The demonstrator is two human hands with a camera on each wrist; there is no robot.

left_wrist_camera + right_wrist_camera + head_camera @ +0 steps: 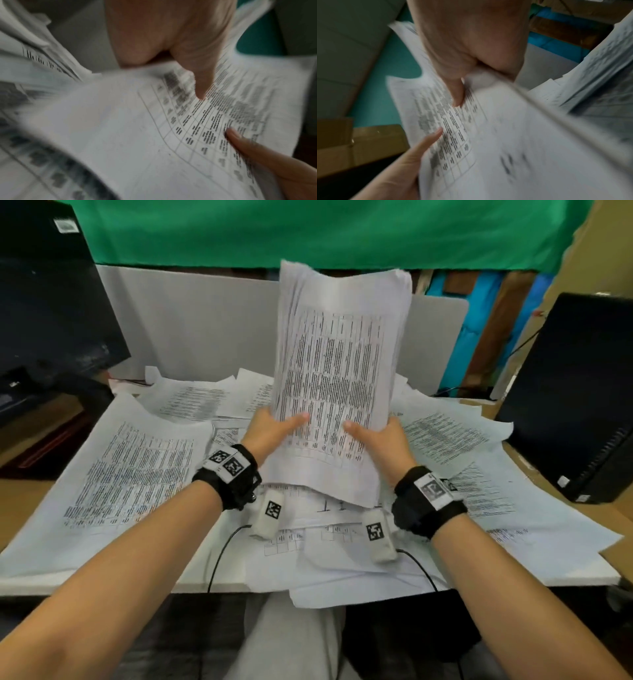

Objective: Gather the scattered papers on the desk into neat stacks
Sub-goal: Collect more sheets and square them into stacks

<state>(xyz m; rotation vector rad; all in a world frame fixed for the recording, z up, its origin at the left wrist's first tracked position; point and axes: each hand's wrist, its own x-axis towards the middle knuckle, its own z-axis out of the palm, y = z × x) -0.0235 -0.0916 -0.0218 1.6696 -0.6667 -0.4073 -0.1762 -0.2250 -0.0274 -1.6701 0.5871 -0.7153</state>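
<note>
Left hand (274,428) and right hand (380,436) gripping sheaf of printed sheets (337,378) upright above worktop (212,577), fingers clamping lower edges, thumbs in front. Advice: tap bottom edge square, avoiding loose papers (130,474) underneath.

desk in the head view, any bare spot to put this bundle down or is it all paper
Mostly paper. Loose sheets cover the white desk from monitor to computer tower. Bare strips: the front edge below the left sheet, and brown surface in front of the tower. The middle, under the bundle that left hand and right hand hold, is most crowded.
</note>
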